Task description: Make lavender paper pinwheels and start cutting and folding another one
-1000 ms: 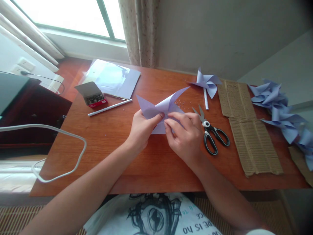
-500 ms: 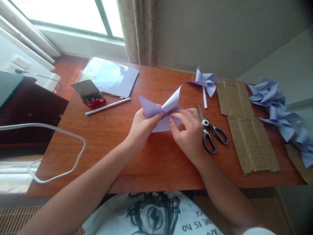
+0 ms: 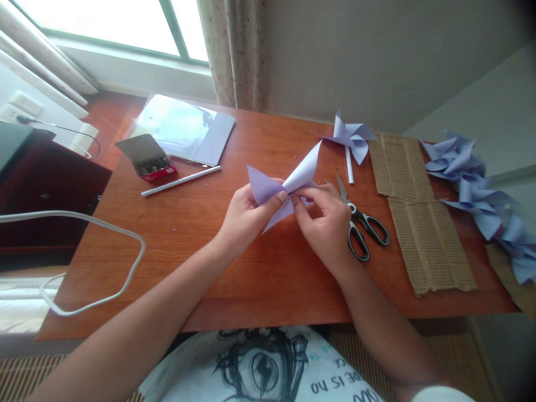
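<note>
Well left of the left hand, an open box of pins point(image 3: 149, 161) sits on the wooden surface point(image 3: 218, 268), with a sheet of lilac paper point(image 3: 184, 128) behind it and a white paper stick point(image 3: 181, 181) just nearer. The left hand point(image 3: 245, 218) has its grip closed, thumb on top, pinching the left folded flap of a lilac paper pinwheel point(image 3: 288, 187) held just above the surface. The right hand point(image 3: 326, 223) meets it at the middle, its grip closed on the centre folds. Just right of the right hand lie black-handled scissors point(image 3: 362, 229); behind them a finished pinwheel point(image 3: 352, 139); further right corrugated cardboard point(image 3: 422, 223) and a heap of pinwheels point(image 3: 481, 190)
</note>
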{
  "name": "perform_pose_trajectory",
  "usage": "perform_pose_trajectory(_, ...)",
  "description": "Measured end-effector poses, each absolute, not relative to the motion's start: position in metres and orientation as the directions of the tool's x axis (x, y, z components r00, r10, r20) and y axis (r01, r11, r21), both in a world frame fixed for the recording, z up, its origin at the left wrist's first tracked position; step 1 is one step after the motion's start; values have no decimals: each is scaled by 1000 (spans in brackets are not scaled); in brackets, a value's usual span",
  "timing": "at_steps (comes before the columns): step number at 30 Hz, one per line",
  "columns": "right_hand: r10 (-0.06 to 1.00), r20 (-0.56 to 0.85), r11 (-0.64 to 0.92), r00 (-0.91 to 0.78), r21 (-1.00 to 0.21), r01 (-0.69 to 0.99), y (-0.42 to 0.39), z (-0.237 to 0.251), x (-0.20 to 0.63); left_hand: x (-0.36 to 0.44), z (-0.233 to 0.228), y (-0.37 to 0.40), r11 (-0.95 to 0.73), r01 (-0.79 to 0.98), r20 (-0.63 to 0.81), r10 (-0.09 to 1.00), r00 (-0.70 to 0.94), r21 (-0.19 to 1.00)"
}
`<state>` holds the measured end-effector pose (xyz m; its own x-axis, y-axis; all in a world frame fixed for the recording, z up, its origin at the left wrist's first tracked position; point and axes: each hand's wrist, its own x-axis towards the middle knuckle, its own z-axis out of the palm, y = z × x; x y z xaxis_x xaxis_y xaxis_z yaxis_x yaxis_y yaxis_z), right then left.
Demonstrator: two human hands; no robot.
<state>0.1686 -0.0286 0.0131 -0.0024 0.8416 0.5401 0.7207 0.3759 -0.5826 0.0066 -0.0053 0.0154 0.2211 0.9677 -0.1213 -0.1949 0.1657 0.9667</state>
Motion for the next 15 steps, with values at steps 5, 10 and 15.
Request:
perform_pose_trajectory(5,859,511,349,24,-619,703,-29,13,172,7,17,-8,79,-125,-46,967,249,989)
perform_pose_trajectory(10,887,457,299,68,-680,670,-28,11,175,7,14,-10,-22,-59,39,951,307,998)
perform_pose_trajectory(15,919,373,229,130,-770,595,-27,10,176,6,13,-10,-188,-6,178,914,365,982)
